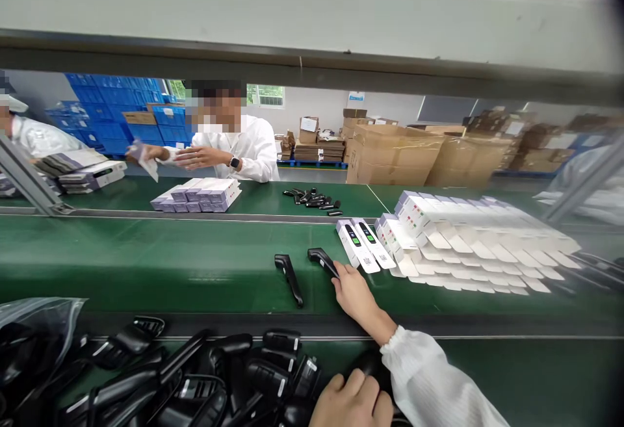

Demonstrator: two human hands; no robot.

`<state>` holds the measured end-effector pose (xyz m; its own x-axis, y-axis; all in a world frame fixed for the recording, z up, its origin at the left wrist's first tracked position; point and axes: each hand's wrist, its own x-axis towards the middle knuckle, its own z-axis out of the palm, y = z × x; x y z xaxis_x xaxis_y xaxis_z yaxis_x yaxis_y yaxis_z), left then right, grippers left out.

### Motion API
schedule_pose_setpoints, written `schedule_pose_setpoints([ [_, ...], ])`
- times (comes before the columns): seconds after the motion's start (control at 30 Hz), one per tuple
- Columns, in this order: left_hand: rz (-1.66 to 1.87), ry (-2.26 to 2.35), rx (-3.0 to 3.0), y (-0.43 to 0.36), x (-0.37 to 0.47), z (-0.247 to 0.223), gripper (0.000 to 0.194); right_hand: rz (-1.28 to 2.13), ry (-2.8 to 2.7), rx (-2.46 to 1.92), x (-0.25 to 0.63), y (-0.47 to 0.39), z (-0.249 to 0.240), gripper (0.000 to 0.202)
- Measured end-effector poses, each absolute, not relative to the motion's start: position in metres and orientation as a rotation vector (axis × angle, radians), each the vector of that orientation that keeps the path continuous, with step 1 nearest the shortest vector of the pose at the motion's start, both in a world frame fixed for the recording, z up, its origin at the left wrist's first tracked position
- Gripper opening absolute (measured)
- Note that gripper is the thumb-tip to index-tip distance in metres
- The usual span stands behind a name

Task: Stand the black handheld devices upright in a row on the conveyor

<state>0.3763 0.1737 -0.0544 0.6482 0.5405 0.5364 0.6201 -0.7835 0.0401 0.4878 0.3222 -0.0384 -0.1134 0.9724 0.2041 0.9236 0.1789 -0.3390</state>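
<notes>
My right hand (358, 292) reaches over the green belt and is closed on the lower end of a black handheld device (322, 259) with an angled head. A second black device (289, 280) lies on the belt to its left. My left hand (353, 402) is at the bottom edge with its fingers curled, beside a pile of black devices (195, 381). Dark parts show around it, but what its fingers hold is hidden. Two white boxes (358, 246) printed with a device picture lie just beyond my right hand.
Stacked white boxes with open flaps (468, 238) cover the belt's right side. Across the belt, a co-worker in white (258, 147) handles a carton near a box stack (199, 194) and several black devices (314, 198). A clear plastic bag (43, 323) lies lower left. A beam (312, 17) crosses overhead.
</notes>
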Motion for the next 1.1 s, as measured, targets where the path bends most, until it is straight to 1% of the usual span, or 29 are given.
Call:
schedule_pose_setpoints([
  [0.1, -0.673, -1.177, -2.927, 0.175, 0.362, -0.023, 0.005, 0.208, -2.072, -1.667, 0.507, 0.314, -0.02, 0.048],
  [0.17, -0.571, -1.528, -2.945, 0.177, 0.353, 0.003, 0.01, 0.274, -2.16, -1.476, 0.527, 0.296, 0.001, 0.043],
  [0.27, -0.35, -1.898, -2.88, 0.182, 0.343, 0.029, 0.012, 0.587, -2.445, -1.166, 0.555, 0.257, 0.032, 0.035],
  [0.33, -0.169, -1.932, -2.916, 0.184, 0.341, 0.034, 0.018, 0.718, -2.575, -1.097, 0.565, 0.233, 0.041, 0.034],
  [0.4, -0.041, -1.867, -2.987, 0.184, 0.343, 0.032, 0.023, 0.687, -2.633, -1.12, 0.566, 0.216, 0.038, 0.031],
  [0.5, 0.0, -1.789, -3.031, 0.183, 0.346, 0.026, 0.025, 0.639, -2.648, -1.153, 0.561, 0.208, 0.028, 0.022],
  [0.57, -0.016, -1.789, -3.013, 0.182, 0.347, 0.024, 0.028, 0.717, -2.61, -1.188, 0.56, 0.21, 0.025, 0.02],
  [0.63, -0.004, -1.792, -3.004, 0.181, 0.346, 0.025, 0.03, 0.835, -2.526, -1.246, 0.563, 0.216, 0.026, 0.021],
  [0.77, 0.011, -1.794, -3.007, 0.182, 0.345, 0.027, 0.032, 1.171, -2.206, -1.297, 0.569, 0.24, 0.03, 0.01],
  [0.87, 0.029, -1.869, -2.995, 0.183, 0.344, 0.031, 0.033, 1.296, -1.924, -1.294, 0.556, 0.265, 0.023, 0.016],
  [0.93, 0.007, -1.891, -2.978, 0.184, 0.34, 0.036, 0.036, 1.227, -1.852, -1.333, 0.539, 0.279, 0.014, 0.016],
  [1.0, -0.032, -1.861, -2.98, 0.184, 0.334, 0.046, 0.04, 1.034, -1.882, -1.416, 0.52, 0.29, 0.001, 0.015],
  [1.03, -0.053, -1.818, -2.994, 0.184, 0.33, 0.052, 0.039, 0.906, -1.917, -1.465, 0.511, 0.293, -0.006, 0.019],
  [1.1, -0.116, -1.629, -3.081, 0.18, 0.322, 0.071, 0.034, 0.623, -1.998, -1.577, 0.496, 0.295, -0.02, 0.038],
])
